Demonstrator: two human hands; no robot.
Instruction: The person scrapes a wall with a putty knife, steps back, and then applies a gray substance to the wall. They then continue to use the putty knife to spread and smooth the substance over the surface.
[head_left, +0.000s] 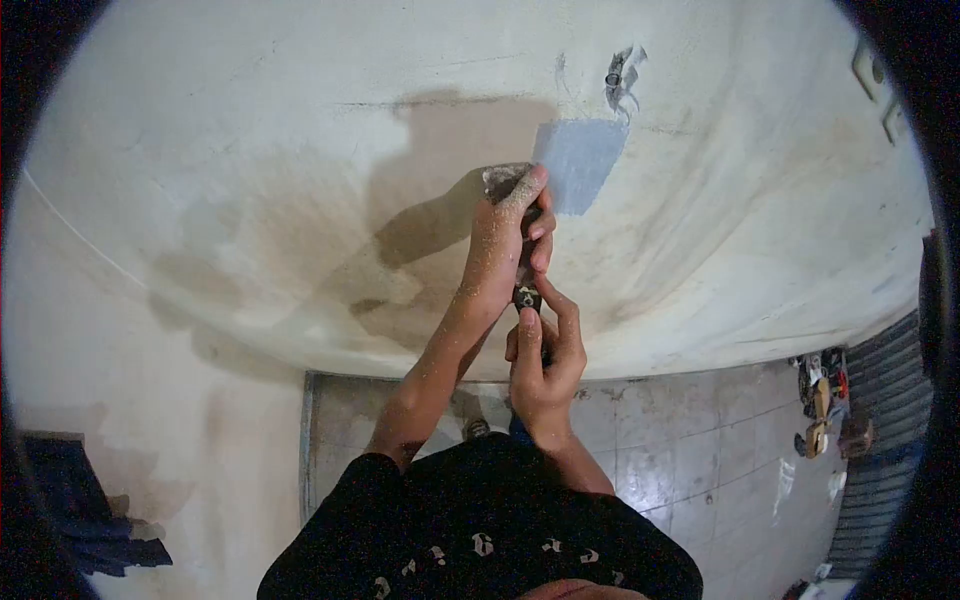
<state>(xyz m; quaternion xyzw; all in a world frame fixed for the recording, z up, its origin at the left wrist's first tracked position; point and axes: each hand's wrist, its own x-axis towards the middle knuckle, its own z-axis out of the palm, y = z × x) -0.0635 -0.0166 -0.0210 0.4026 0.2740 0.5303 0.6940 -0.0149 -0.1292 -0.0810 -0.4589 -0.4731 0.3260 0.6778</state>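
Dark, broad-headed hand tool (527,258): gripping it in left hand (500,238), pinching its end with right hand (548,376), beside blue-grey four-sided wall patch (582,165); possibly risking scratches there, slipping on pale dust (524,194).

1. The wall (250,80) looks matt and scuffed.
2. The grey patch (588,160) looks matt.
3. The held tool (502,182) looks like worn metal.
4. The shirt (470,500) is matt cloth.
5. The floor tiles (645,460) shine.
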